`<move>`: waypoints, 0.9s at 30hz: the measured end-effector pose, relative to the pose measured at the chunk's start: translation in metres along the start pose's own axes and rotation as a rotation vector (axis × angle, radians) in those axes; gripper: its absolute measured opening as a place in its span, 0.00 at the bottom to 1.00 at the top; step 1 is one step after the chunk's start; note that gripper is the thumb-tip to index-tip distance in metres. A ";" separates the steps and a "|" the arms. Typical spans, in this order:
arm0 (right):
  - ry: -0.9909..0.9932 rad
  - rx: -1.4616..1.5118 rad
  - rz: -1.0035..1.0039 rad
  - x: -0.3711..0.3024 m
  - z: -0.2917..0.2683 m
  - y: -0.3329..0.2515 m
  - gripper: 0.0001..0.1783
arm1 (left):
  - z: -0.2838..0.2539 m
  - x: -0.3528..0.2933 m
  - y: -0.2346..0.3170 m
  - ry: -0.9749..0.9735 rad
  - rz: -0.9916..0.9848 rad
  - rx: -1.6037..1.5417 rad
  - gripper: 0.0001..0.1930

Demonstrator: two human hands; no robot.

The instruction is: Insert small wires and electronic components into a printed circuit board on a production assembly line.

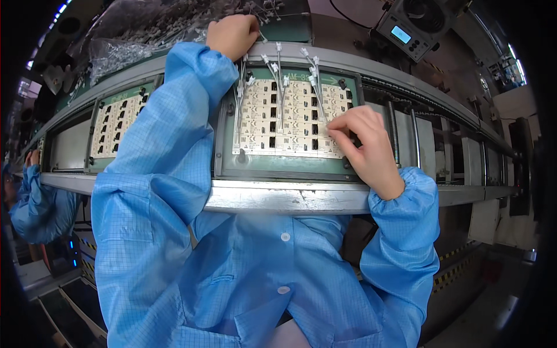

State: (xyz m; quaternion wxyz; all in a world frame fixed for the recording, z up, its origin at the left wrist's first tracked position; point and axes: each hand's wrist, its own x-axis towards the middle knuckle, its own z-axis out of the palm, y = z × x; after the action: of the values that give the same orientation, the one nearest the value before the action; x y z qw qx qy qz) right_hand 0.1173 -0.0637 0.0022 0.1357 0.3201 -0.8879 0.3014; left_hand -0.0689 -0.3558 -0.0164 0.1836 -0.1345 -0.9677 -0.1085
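Note:
My right hand (365,145) is pinched at the right part of a panel of cream circuit boards (290,148). Between its thumb and forefinger is the lower end of a thin grey cable (318,93) with white connectors. Other cables (279,87) of this kind lie across the panel, their white plugs over its far edge. The panel sits in a green carrier frame (267,167). Beyond the far rail, my left hand (233,36) is closed beside a heap of loose cables (180,29); its fingertips are partly hidden, so what they hold is unclear.
A metal rail (290,197) runs along the near side. Another carrier with boards (116,124) stands to the left. A clear plastic bag (119,55) lies at the far left. A device with a lit display (400,35) stands far right. Another person's blue sleeve (43,211) shows at left.

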 end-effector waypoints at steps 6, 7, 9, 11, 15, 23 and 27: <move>-0.046 -0.032 0.010 0.002 0.003 -0.001 0.04 | -0.048 -0.015 0.018 0.208 -0.011 -0.489 0.04; -0.047 -0.033 0.008 0.002 0.003 -0.002 0.04 | -0.056 -0.017 0.020 0.145 -0.069 -0.666 0.05; -0.021 -0.075 -0.013 0.002 0.005 -0.003 0.04 | -0.072 -0.035 0.029 0.152 -0.083 -0.744 0.08; -0.034 -0.109 -0.053 0.004 0.005 -0.008 0.04 | -0.085 -0.057 0.030 0.262 0.140 -0.635 0.08; -0.072 -0.183 -0.077 -0.002 0.004 -0.012 0.05 | -0.110 -0.117 0.065 0.324 0.506 -0.168 0.11; -0.420 -0.191 -0.153 0.042 -0.026 -0.015 0.07 | -0.085 -0.169 0.084 0.154 0.515 -0.184 0.11; -0.229 -0.104 -0.025 0.120 0.012 0.016 0.10 | -0.070 -0.177 0.095 0.100 0.522 -0.212 0.08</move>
State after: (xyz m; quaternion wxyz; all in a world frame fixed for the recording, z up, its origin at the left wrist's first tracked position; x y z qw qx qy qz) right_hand 0.0154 -0.1193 0.0375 0.0535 0.3561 -0.9079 0.2144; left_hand 0.1411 -0.3236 -0.0051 0.2377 -0.3922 -0.8732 -0.1646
